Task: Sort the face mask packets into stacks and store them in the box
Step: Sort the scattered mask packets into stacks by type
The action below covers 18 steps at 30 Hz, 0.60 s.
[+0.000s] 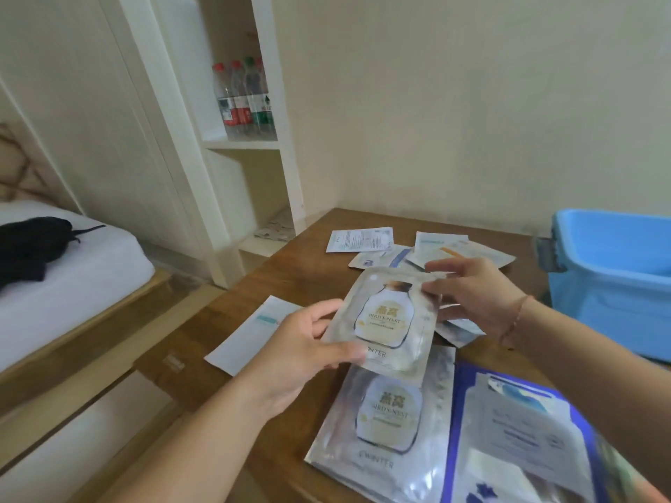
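holding silver bird's-nest packet (385, 321), both hands

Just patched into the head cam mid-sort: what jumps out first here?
Both hands hold up a silvery Bird's Nest packet at centre: left hand on its lower edge, right hand at its top corner. A matching packet lies on the wooden table below, and the blue box sits at far right.
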### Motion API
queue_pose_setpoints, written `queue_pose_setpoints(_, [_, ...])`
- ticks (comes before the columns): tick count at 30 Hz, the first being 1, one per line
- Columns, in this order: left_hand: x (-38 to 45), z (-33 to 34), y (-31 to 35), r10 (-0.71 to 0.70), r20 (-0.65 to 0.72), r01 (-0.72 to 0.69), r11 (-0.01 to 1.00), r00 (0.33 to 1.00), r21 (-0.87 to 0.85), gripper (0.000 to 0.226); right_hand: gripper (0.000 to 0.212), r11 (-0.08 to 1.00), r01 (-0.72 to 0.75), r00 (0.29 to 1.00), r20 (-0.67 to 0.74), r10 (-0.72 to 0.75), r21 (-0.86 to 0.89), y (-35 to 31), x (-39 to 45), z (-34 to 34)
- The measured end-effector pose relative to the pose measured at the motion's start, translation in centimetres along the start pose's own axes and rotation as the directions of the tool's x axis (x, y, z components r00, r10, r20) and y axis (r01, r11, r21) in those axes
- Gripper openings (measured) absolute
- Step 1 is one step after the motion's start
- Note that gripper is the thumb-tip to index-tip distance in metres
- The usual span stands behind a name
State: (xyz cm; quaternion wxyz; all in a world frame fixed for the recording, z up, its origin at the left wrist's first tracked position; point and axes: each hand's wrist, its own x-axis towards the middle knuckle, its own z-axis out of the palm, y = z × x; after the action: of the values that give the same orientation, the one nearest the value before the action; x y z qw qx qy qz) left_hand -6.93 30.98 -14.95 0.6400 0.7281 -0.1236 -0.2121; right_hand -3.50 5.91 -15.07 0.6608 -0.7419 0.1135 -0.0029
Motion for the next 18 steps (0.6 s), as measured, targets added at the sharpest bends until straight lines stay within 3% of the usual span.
queue_pose_setpoints(3, [-3.9, 1.0, -0.6, 0.011, 0.031, -0.014, 0.995, 0.999, 0.103, 0.061, 0.032, 0.963, 0.058, 0.998, 0.018, -0.055, -0.263, 0.9, -3.1, -0.1])
queue_pose_setpoints(7, [-6.6, 1.9, -1.9, 0.105, 0.001, -0.097, 0.922, 0.995, 0.375, 0.075, 0.029, 0.912, 0.08, 0.996, 0.063, -0.06, -0.402, 1.8, -5.7, 0.0])
queue_pose_setpoints(10, [-7.5, 1.8, -3.0, 0.109, -0.026, -0.086, 0.891, 0.994, 0.445, 0.076, 0.032, 0.857, 0.141, 0.99, 0.073, -0.12, -0.496, 2.0, -7.0, 0.1])
queue_pose_setpoints(13, [-8.3, 1.7, -3.9, 0.115, -0.075, -0.042, 0.775, 0.991, 0.631, 0.084, 0.036, 0.769, 0.199, 0.977, 0.058, -0.207, -0.608, 2.7, -7.6, 0.3])
queue_pose_setpoints(18, [-8.8, 1.3, -5.6, 0.128, -0.069, -0.038, 0.687, 0.989, 0.725, 0.085, 0.04, 0.644, 0.196, 0.974, 0.072, -0.213, -0.74, 4.1, -7.5, 0.2])
